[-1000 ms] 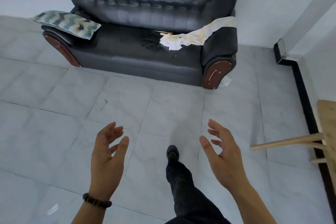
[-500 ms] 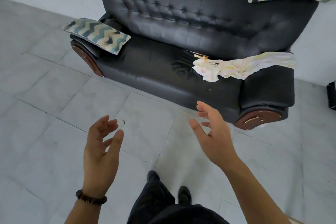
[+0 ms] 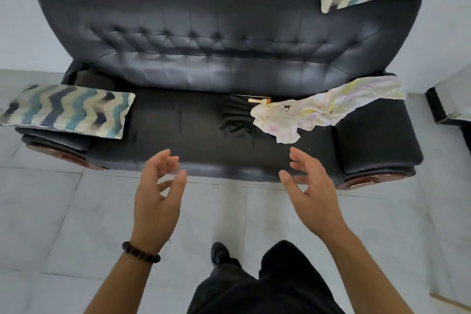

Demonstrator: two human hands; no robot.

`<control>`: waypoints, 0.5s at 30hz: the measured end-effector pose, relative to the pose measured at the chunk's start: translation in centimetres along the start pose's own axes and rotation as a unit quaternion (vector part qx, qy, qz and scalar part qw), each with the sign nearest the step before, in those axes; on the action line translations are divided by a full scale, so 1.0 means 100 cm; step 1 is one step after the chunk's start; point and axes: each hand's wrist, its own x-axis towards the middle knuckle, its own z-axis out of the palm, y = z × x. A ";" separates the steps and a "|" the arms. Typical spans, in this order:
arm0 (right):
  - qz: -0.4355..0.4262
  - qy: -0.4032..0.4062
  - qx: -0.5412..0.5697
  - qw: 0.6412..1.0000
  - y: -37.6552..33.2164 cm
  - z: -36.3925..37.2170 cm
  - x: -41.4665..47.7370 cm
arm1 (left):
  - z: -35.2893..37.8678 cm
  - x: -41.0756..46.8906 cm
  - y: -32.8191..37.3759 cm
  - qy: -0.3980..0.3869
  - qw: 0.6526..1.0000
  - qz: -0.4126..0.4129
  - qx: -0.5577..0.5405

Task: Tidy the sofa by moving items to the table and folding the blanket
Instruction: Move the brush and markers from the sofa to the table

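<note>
Over the sofa's [image 3: 204,122] front edge, left hand [image 3: 156,201] and right hand [image 3: 313,199] hover spread and empty, blanket [image 3: 318,112] crumpled at the seat's right end, so a quick yank could fling the small item [image 3: 258,100] beside it.

Both my arms reach forward from the lower edge of the view, forearms bare and slanting inward toward each other. My left hand [image 3: 158,199] is raised with its palm turned to the right, fingers loosely curled and a little spread, the thumb standing apart on the inner side; it holds nothing. A dark beaded bracelet [image 3: 141,252] circles the left wrist. My right hand [image 3: 314,199] mirrors it, palm turned to the left, fingers relaxed and slightly bent, the thumb jutting inward, and it too is empty. The two hands hang level with each other and well apart, palms facing across the gap.
</note>
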 end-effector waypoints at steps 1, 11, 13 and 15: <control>0.012 0.018 0.012 1.000 -0.003 -0.001 0.015 | 0.004 0.026 0.006 -0.012 1.000 0.015 -0.003; 0.109 0.053 0.051 0.991 0.041 -0.018 0.184 | 0.147 0.190 0.020 -0.107 0.994 -0.021 -0.027; 0.130 0.051 0.061 0.988 0.050 -0.027 0.225 | 0.175 0.218 0.029 -0.127 0.991 -0.029 -0.022; 0.141 0.044 0.061 0.987 0.062 -0.035 0.269 | 0.206 0.252 0.031 -0.142 0.990 -0.024 -0.001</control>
